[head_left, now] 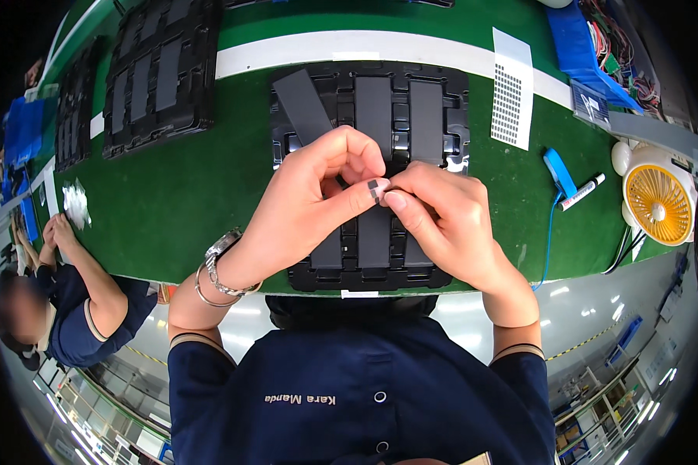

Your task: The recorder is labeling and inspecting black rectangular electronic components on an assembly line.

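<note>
Small black sticker-like pieces (374,191) lie across the thumb of my left hand (306,198). Its other fingers are curled, with a gap between them and the outstretched thumb. My right hand (454,221) is closed in a pinch against that thumb tip; whatever sits between its fingertips is too small to make out. Both hands are over a black plastic tray (459,101) holding several flat dark grey bars (425,108). One loose grey bar (302,105) rests askew on the tray's far left part. My hands hide the tray's middle.
A white sheet with rows of small dark squares (510,93) lies right of the tray. Beyond are a marker (582,192), a blue strap (558,172) with a cord, and a yellow-and-white fan (658,205). More black trays (205,108) stand left. A co-worker (93,310) sits at left.
</note>
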`<state>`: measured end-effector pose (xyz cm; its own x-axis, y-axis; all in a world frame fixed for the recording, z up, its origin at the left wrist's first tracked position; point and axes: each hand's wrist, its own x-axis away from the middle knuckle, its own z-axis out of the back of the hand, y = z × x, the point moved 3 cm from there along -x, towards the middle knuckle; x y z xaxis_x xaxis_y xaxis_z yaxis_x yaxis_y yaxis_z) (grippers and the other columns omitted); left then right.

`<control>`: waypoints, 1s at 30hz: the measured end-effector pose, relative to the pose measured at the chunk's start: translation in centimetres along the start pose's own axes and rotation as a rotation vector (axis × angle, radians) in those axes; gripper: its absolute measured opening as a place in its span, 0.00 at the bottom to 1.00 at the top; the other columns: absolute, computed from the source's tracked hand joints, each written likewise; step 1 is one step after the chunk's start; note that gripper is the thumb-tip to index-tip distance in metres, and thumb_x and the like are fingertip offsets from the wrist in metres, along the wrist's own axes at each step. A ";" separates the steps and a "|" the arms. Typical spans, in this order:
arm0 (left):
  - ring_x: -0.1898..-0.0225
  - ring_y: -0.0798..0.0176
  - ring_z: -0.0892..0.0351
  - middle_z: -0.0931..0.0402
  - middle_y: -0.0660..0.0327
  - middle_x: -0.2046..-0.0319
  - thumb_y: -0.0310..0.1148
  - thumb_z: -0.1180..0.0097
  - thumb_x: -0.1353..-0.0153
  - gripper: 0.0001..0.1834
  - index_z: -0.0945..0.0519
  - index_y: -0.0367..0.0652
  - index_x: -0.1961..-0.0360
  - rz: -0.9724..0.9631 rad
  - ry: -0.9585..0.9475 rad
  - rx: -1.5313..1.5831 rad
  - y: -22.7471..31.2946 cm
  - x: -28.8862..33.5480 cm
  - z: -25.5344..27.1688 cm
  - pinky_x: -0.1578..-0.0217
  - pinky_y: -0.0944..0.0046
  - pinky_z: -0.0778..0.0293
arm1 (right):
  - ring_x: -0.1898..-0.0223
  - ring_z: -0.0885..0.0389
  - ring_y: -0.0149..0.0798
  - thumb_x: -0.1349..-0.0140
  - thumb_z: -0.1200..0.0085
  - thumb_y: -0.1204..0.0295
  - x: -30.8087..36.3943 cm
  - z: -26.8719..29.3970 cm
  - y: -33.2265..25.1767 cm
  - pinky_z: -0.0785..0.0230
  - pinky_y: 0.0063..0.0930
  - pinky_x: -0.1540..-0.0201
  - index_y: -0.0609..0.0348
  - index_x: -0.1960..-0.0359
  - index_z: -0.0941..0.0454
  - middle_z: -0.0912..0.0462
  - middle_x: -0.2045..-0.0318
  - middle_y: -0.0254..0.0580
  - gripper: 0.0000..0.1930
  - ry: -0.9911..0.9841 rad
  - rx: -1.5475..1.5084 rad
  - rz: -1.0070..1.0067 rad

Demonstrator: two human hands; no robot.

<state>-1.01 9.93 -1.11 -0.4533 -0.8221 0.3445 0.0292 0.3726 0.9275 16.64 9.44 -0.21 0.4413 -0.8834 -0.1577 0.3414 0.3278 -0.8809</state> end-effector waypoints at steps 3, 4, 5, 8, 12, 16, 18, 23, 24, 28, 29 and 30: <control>0.61 0.79 0.30 0.29 0.70 0.63 0.24 0.42 0.35 0.09 0.29 0.42 0.58 -0.006 -0.008 0.000 -0.1 -0.1 0.0 0.60 0.75 0.30 | 0.80 0.23 0.42 0.37 0.41 0.75 0.0 0.0 -0.1 0.33 0.34 0.79 0.61 0.67 0.21 0.23 0.78 0.40 0.04 0.015 0.093 0.061; 0.61 0.79 0.30 0.29 0.70 0.63 0.24 0.42 0.35 0.09 0.29 0.42 0.58 -0.003 -0.009 0.010 -0.1 -0.1 0.0 0.59 0.75 0.30 | 0.80 0.23 0.42 0.38 0.41 0.75 0.0 0.0 -0.1 0.33 0.34 0.79 0.61 0.67 0.21 0.23 0.78 0.40 0.03 0.019 0.123 0.076; 0.61 0.79 0.30 0.30 0.70 0.63 0.24 0.42 0.35 0.09 0.30 0.42 0.58 0.000 -0.009 0.021 -0.1 -0.1 -0.1 0.59 0.75 0.30 | 0.81 0.23 0.41 0.38 0.40 0.75 0.0 -0.1 -0.1 0.33 0.34 0.80 0.60 0.68 0.21 0.24 0.79 0.40 0.04 0.027 0.134 0.092; 0.61 0.79 0.30 0.30 0.70 0.63 0.24 0.43 0.34 0.09 0.30 0.42 0.58 0.004 -0.012 0.035 -0.1 -0.1 -0.2 0.59 0.75 0.30 | 0.82 0.24 0.40 0.39 0.39 0.75 0.1 -0.2 0.0 0.34 0.34 0.81 0.60 0.70 0.22 0.25 0.80 0.39 0.04 0.044 0.168 0.130; 0.60 0.80 0.30 0.30 0.70 0.63 0.24 0.43 0.34 0.09 0.30 0.42 0.57 0.007 -0.021 0.046 -0.3 -0.1 -0.3 0.59 0.75 0.29 | 0.84 0.25 0.39 0.42 0.37 0.75 0.2 -0.3 -0.1 0.36 0.33 0.83 0.59 0.72 0.23 0.26 0.81 0.38 0.06 0.059 0.212 0.157; 0.64 0.79 0.28 0.27 0.71 0.65 0.27 0.45 0.32 0.07 0.29 0.42 0.56 -0.033 -0.046 0.056 -0.5 -0.3 -0.5 0.64 0.76 0.29 | 0.85 0.27 0.37 0.47 0.36 0.76 0.3 -0.2 -0.3 0.37 0.33 0.84 0.58 0.75 0.23 0.27 0.82 0.35 0.06 0.093 0.301 0.230; 0.66 0.78 0.27 0.24 0.70 0.67 0.30 0.47 0.30 0.06 0.28 0.42 0.55 -0.017 -0.069 0.030 -0.1 -0.4 -0.7 0.67 0.77 0.30 | 0.85 0.27 0.37 0.49 0.37 0.76 0.2 0.1 -0.1 0.38 0.32 0.84 0.57 0.77 0.24 0.28 0.83 0.34 0.06 0.144 0.310 0.284; 0.67 0.76 0.22 0.20 0.65 0.68 0.34 0.52 0.27 0.09 0.27 0.42 0.52 0.004 0.015 -0.050 0.0 -2.2 -0.1 0.68 0.76 0.30 | 0.85 0.28 0.37 0.48 0.38 0.77 -0.3 1.8 0.2 0.39 0.31 0.83 0.58 0.79 0.24 0.29 0.84 0.36 0.07 0.183 0.202 0.212; 0.66 0.75 0.22 0.20 0.66 0.68 0.34 0.51 0.27 0.09 0.27 0.41 0.52 -0.059 0.054 -0.127 -0.1 -2.7 -0.1 0.68 0.75 0.29 | 0.85 0.29 0.36 0.46 0.38 0.76 -0.4 2.2 0.4 0.40 0.30 0.83 0.60 0.78 0.24 0.28 0.84 0.36 0.07 0.221 0.143 0.138; 0.60 0.64 0.19 0.18 0.63 0.61 0.32 0.44 0.32 0.10 0.26 0.42 0.52 -0.382 0.165 -0.727 0.7 -4.6 -0.9 0.56 0.60 0.25 | 0.83 0.30 0.25 0.36 0.43 0.72 -0.3 3.4 1.7 0.41 0.21 0.79 0.63 0.75 0.22 0.26 0.84 0.32 0.10 0.251 -0.136 -0.165; 0.58 0.61 0.19 0.18 0.63 0.59 0.31 0.43 0.33 0.11 0.25 0.43 0.52 -0.481 0.181 -0.948 1.2 -4.8 -1.3 0.53 0.57 0.25 | 0.82 0.30 0.24 0.35 0.43 0.71 -0.3 3.6 1.8 0.40 0.19 0.79 0.63 0.75 0.21 0.24 0.83 0.30 0.11 0.249 -0.244 -0.208; 0.43 0.61 0.25 0.21 0.61 0.50 0.32 0.42 0.33 0.12 0.25 0.44 0.50 -0.428 0.134 -1.068 1.6 -4.9 -1.8 0.45 0.56 0.27 | 0.82 0.28 0.25 0.34 0.44 0.69 -0.3 3.9 1.8 0.38 0.17 0.77 0.62 0.74 0.20 0.24 0.82 0.28 0.11 0.234 -0.314 -0.283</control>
